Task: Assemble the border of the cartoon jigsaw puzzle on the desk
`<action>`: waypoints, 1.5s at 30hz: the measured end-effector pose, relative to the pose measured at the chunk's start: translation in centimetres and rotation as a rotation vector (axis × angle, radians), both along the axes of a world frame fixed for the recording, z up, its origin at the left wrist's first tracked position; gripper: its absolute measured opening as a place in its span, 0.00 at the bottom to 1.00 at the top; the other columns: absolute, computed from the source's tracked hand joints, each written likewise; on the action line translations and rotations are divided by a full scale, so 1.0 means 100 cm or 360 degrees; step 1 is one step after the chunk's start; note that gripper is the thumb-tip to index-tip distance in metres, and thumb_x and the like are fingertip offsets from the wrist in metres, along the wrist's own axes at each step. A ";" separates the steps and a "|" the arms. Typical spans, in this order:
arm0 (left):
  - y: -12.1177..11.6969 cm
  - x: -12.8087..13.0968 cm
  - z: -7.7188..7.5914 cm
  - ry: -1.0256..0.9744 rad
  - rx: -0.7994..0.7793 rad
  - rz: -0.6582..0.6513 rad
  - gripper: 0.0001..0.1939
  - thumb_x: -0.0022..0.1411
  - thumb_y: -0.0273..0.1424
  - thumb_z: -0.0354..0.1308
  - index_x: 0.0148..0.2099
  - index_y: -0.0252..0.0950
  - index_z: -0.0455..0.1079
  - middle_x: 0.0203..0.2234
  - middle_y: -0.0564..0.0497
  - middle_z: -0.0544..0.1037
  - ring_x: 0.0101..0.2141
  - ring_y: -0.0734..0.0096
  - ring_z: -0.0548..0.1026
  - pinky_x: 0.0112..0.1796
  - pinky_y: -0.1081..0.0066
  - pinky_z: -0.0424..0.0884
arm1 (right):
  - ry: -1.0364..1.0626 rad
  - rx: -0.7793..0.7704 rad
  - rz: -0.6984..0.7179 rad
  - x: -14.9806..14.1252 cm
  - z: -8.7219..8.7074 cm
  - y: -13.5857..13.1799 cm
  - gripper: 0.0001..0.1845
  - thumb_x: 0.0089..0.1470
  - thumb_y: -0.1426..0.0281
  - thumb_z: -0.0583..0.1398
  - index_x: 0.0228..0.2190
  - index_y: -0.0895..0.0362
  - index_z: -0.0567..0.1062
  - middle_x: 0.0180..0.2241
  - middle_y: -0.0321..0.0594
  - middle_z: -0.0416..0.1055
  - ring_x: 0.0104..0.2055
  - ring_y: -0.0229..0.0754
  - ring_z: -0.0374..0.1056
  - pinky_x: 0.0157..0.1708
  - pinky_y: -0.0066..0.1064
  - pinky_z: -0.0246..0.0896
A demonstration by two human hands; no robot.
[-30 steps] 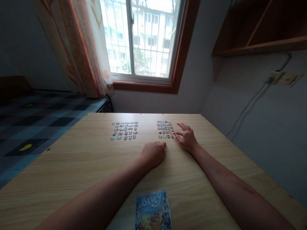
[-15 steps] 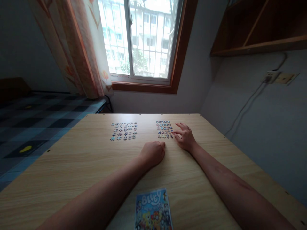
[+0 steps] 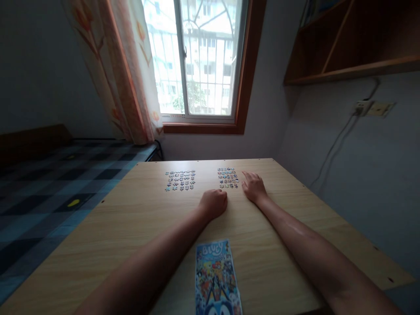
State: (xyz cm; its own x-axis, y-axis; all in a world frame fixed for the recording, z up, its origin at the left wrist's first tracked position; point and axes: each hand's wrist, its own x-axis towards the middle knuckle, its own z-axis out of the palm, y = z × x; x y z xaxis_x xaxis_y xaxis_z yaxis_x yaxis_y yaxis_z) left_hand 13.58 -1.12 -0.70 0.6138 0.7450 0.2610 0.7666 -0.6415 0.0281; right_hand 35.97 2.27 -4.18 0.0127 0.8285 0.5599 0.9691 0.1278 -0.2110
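A printed sheet (image 3: 217, 280) bearing the word "Bluey" and crowded with cartoon figures is laid on a pale wooden table (image 3: 262, 258), framed between two bare forearms. Beyond it, the left hand (image 3: 214, 204) is rested on the tabletop, its fingers folded inward into a loose fist, just on the near side of the right-hand block of puzzle pieces (image 3: 228, 177). The right hand (image 3: 254, 186) is placed just to the right of that same block, its forefinger extended forward and held apart from the thumb, the other fingers bent. Whether a small piece is covered by either hand cannot be told at this scale. The pieces are arranged in rows, as are those of a second block (image 3: 181, 180), set well apart to the left; both are laid toward the table's far edge. A bed (image 3: 108, 179) spread with a checked cover is seen to the left. On the right wall, a socket (image 3: 362, 108) is fitted below a wooden shelf (image 3: 354, 70). Farthest off, a barred window (image 3: 210, 74) is flanked on its left by a flowered curtain (image 3: 121, 78), and a pale building is glimpsed outside.
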 end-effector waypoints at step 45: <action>0.054 -0.310 -0.004 -0.0136 -0.0221 0.1627 0.41 0.62 0.53 0.44 0.70 0.34 0.60 0.69 0.32 0.54 0.67 0.35 0.51 0.61 0.31 0.41 | 0.0128 -0.0803 -0.0531 0.080 -0.009 -0.028 0.36 0.64 0.53 0.47 0.67 0.58 0.58 0.70 0.51 0.50 0.72 0.56 0.45 0.67 0.60 0.35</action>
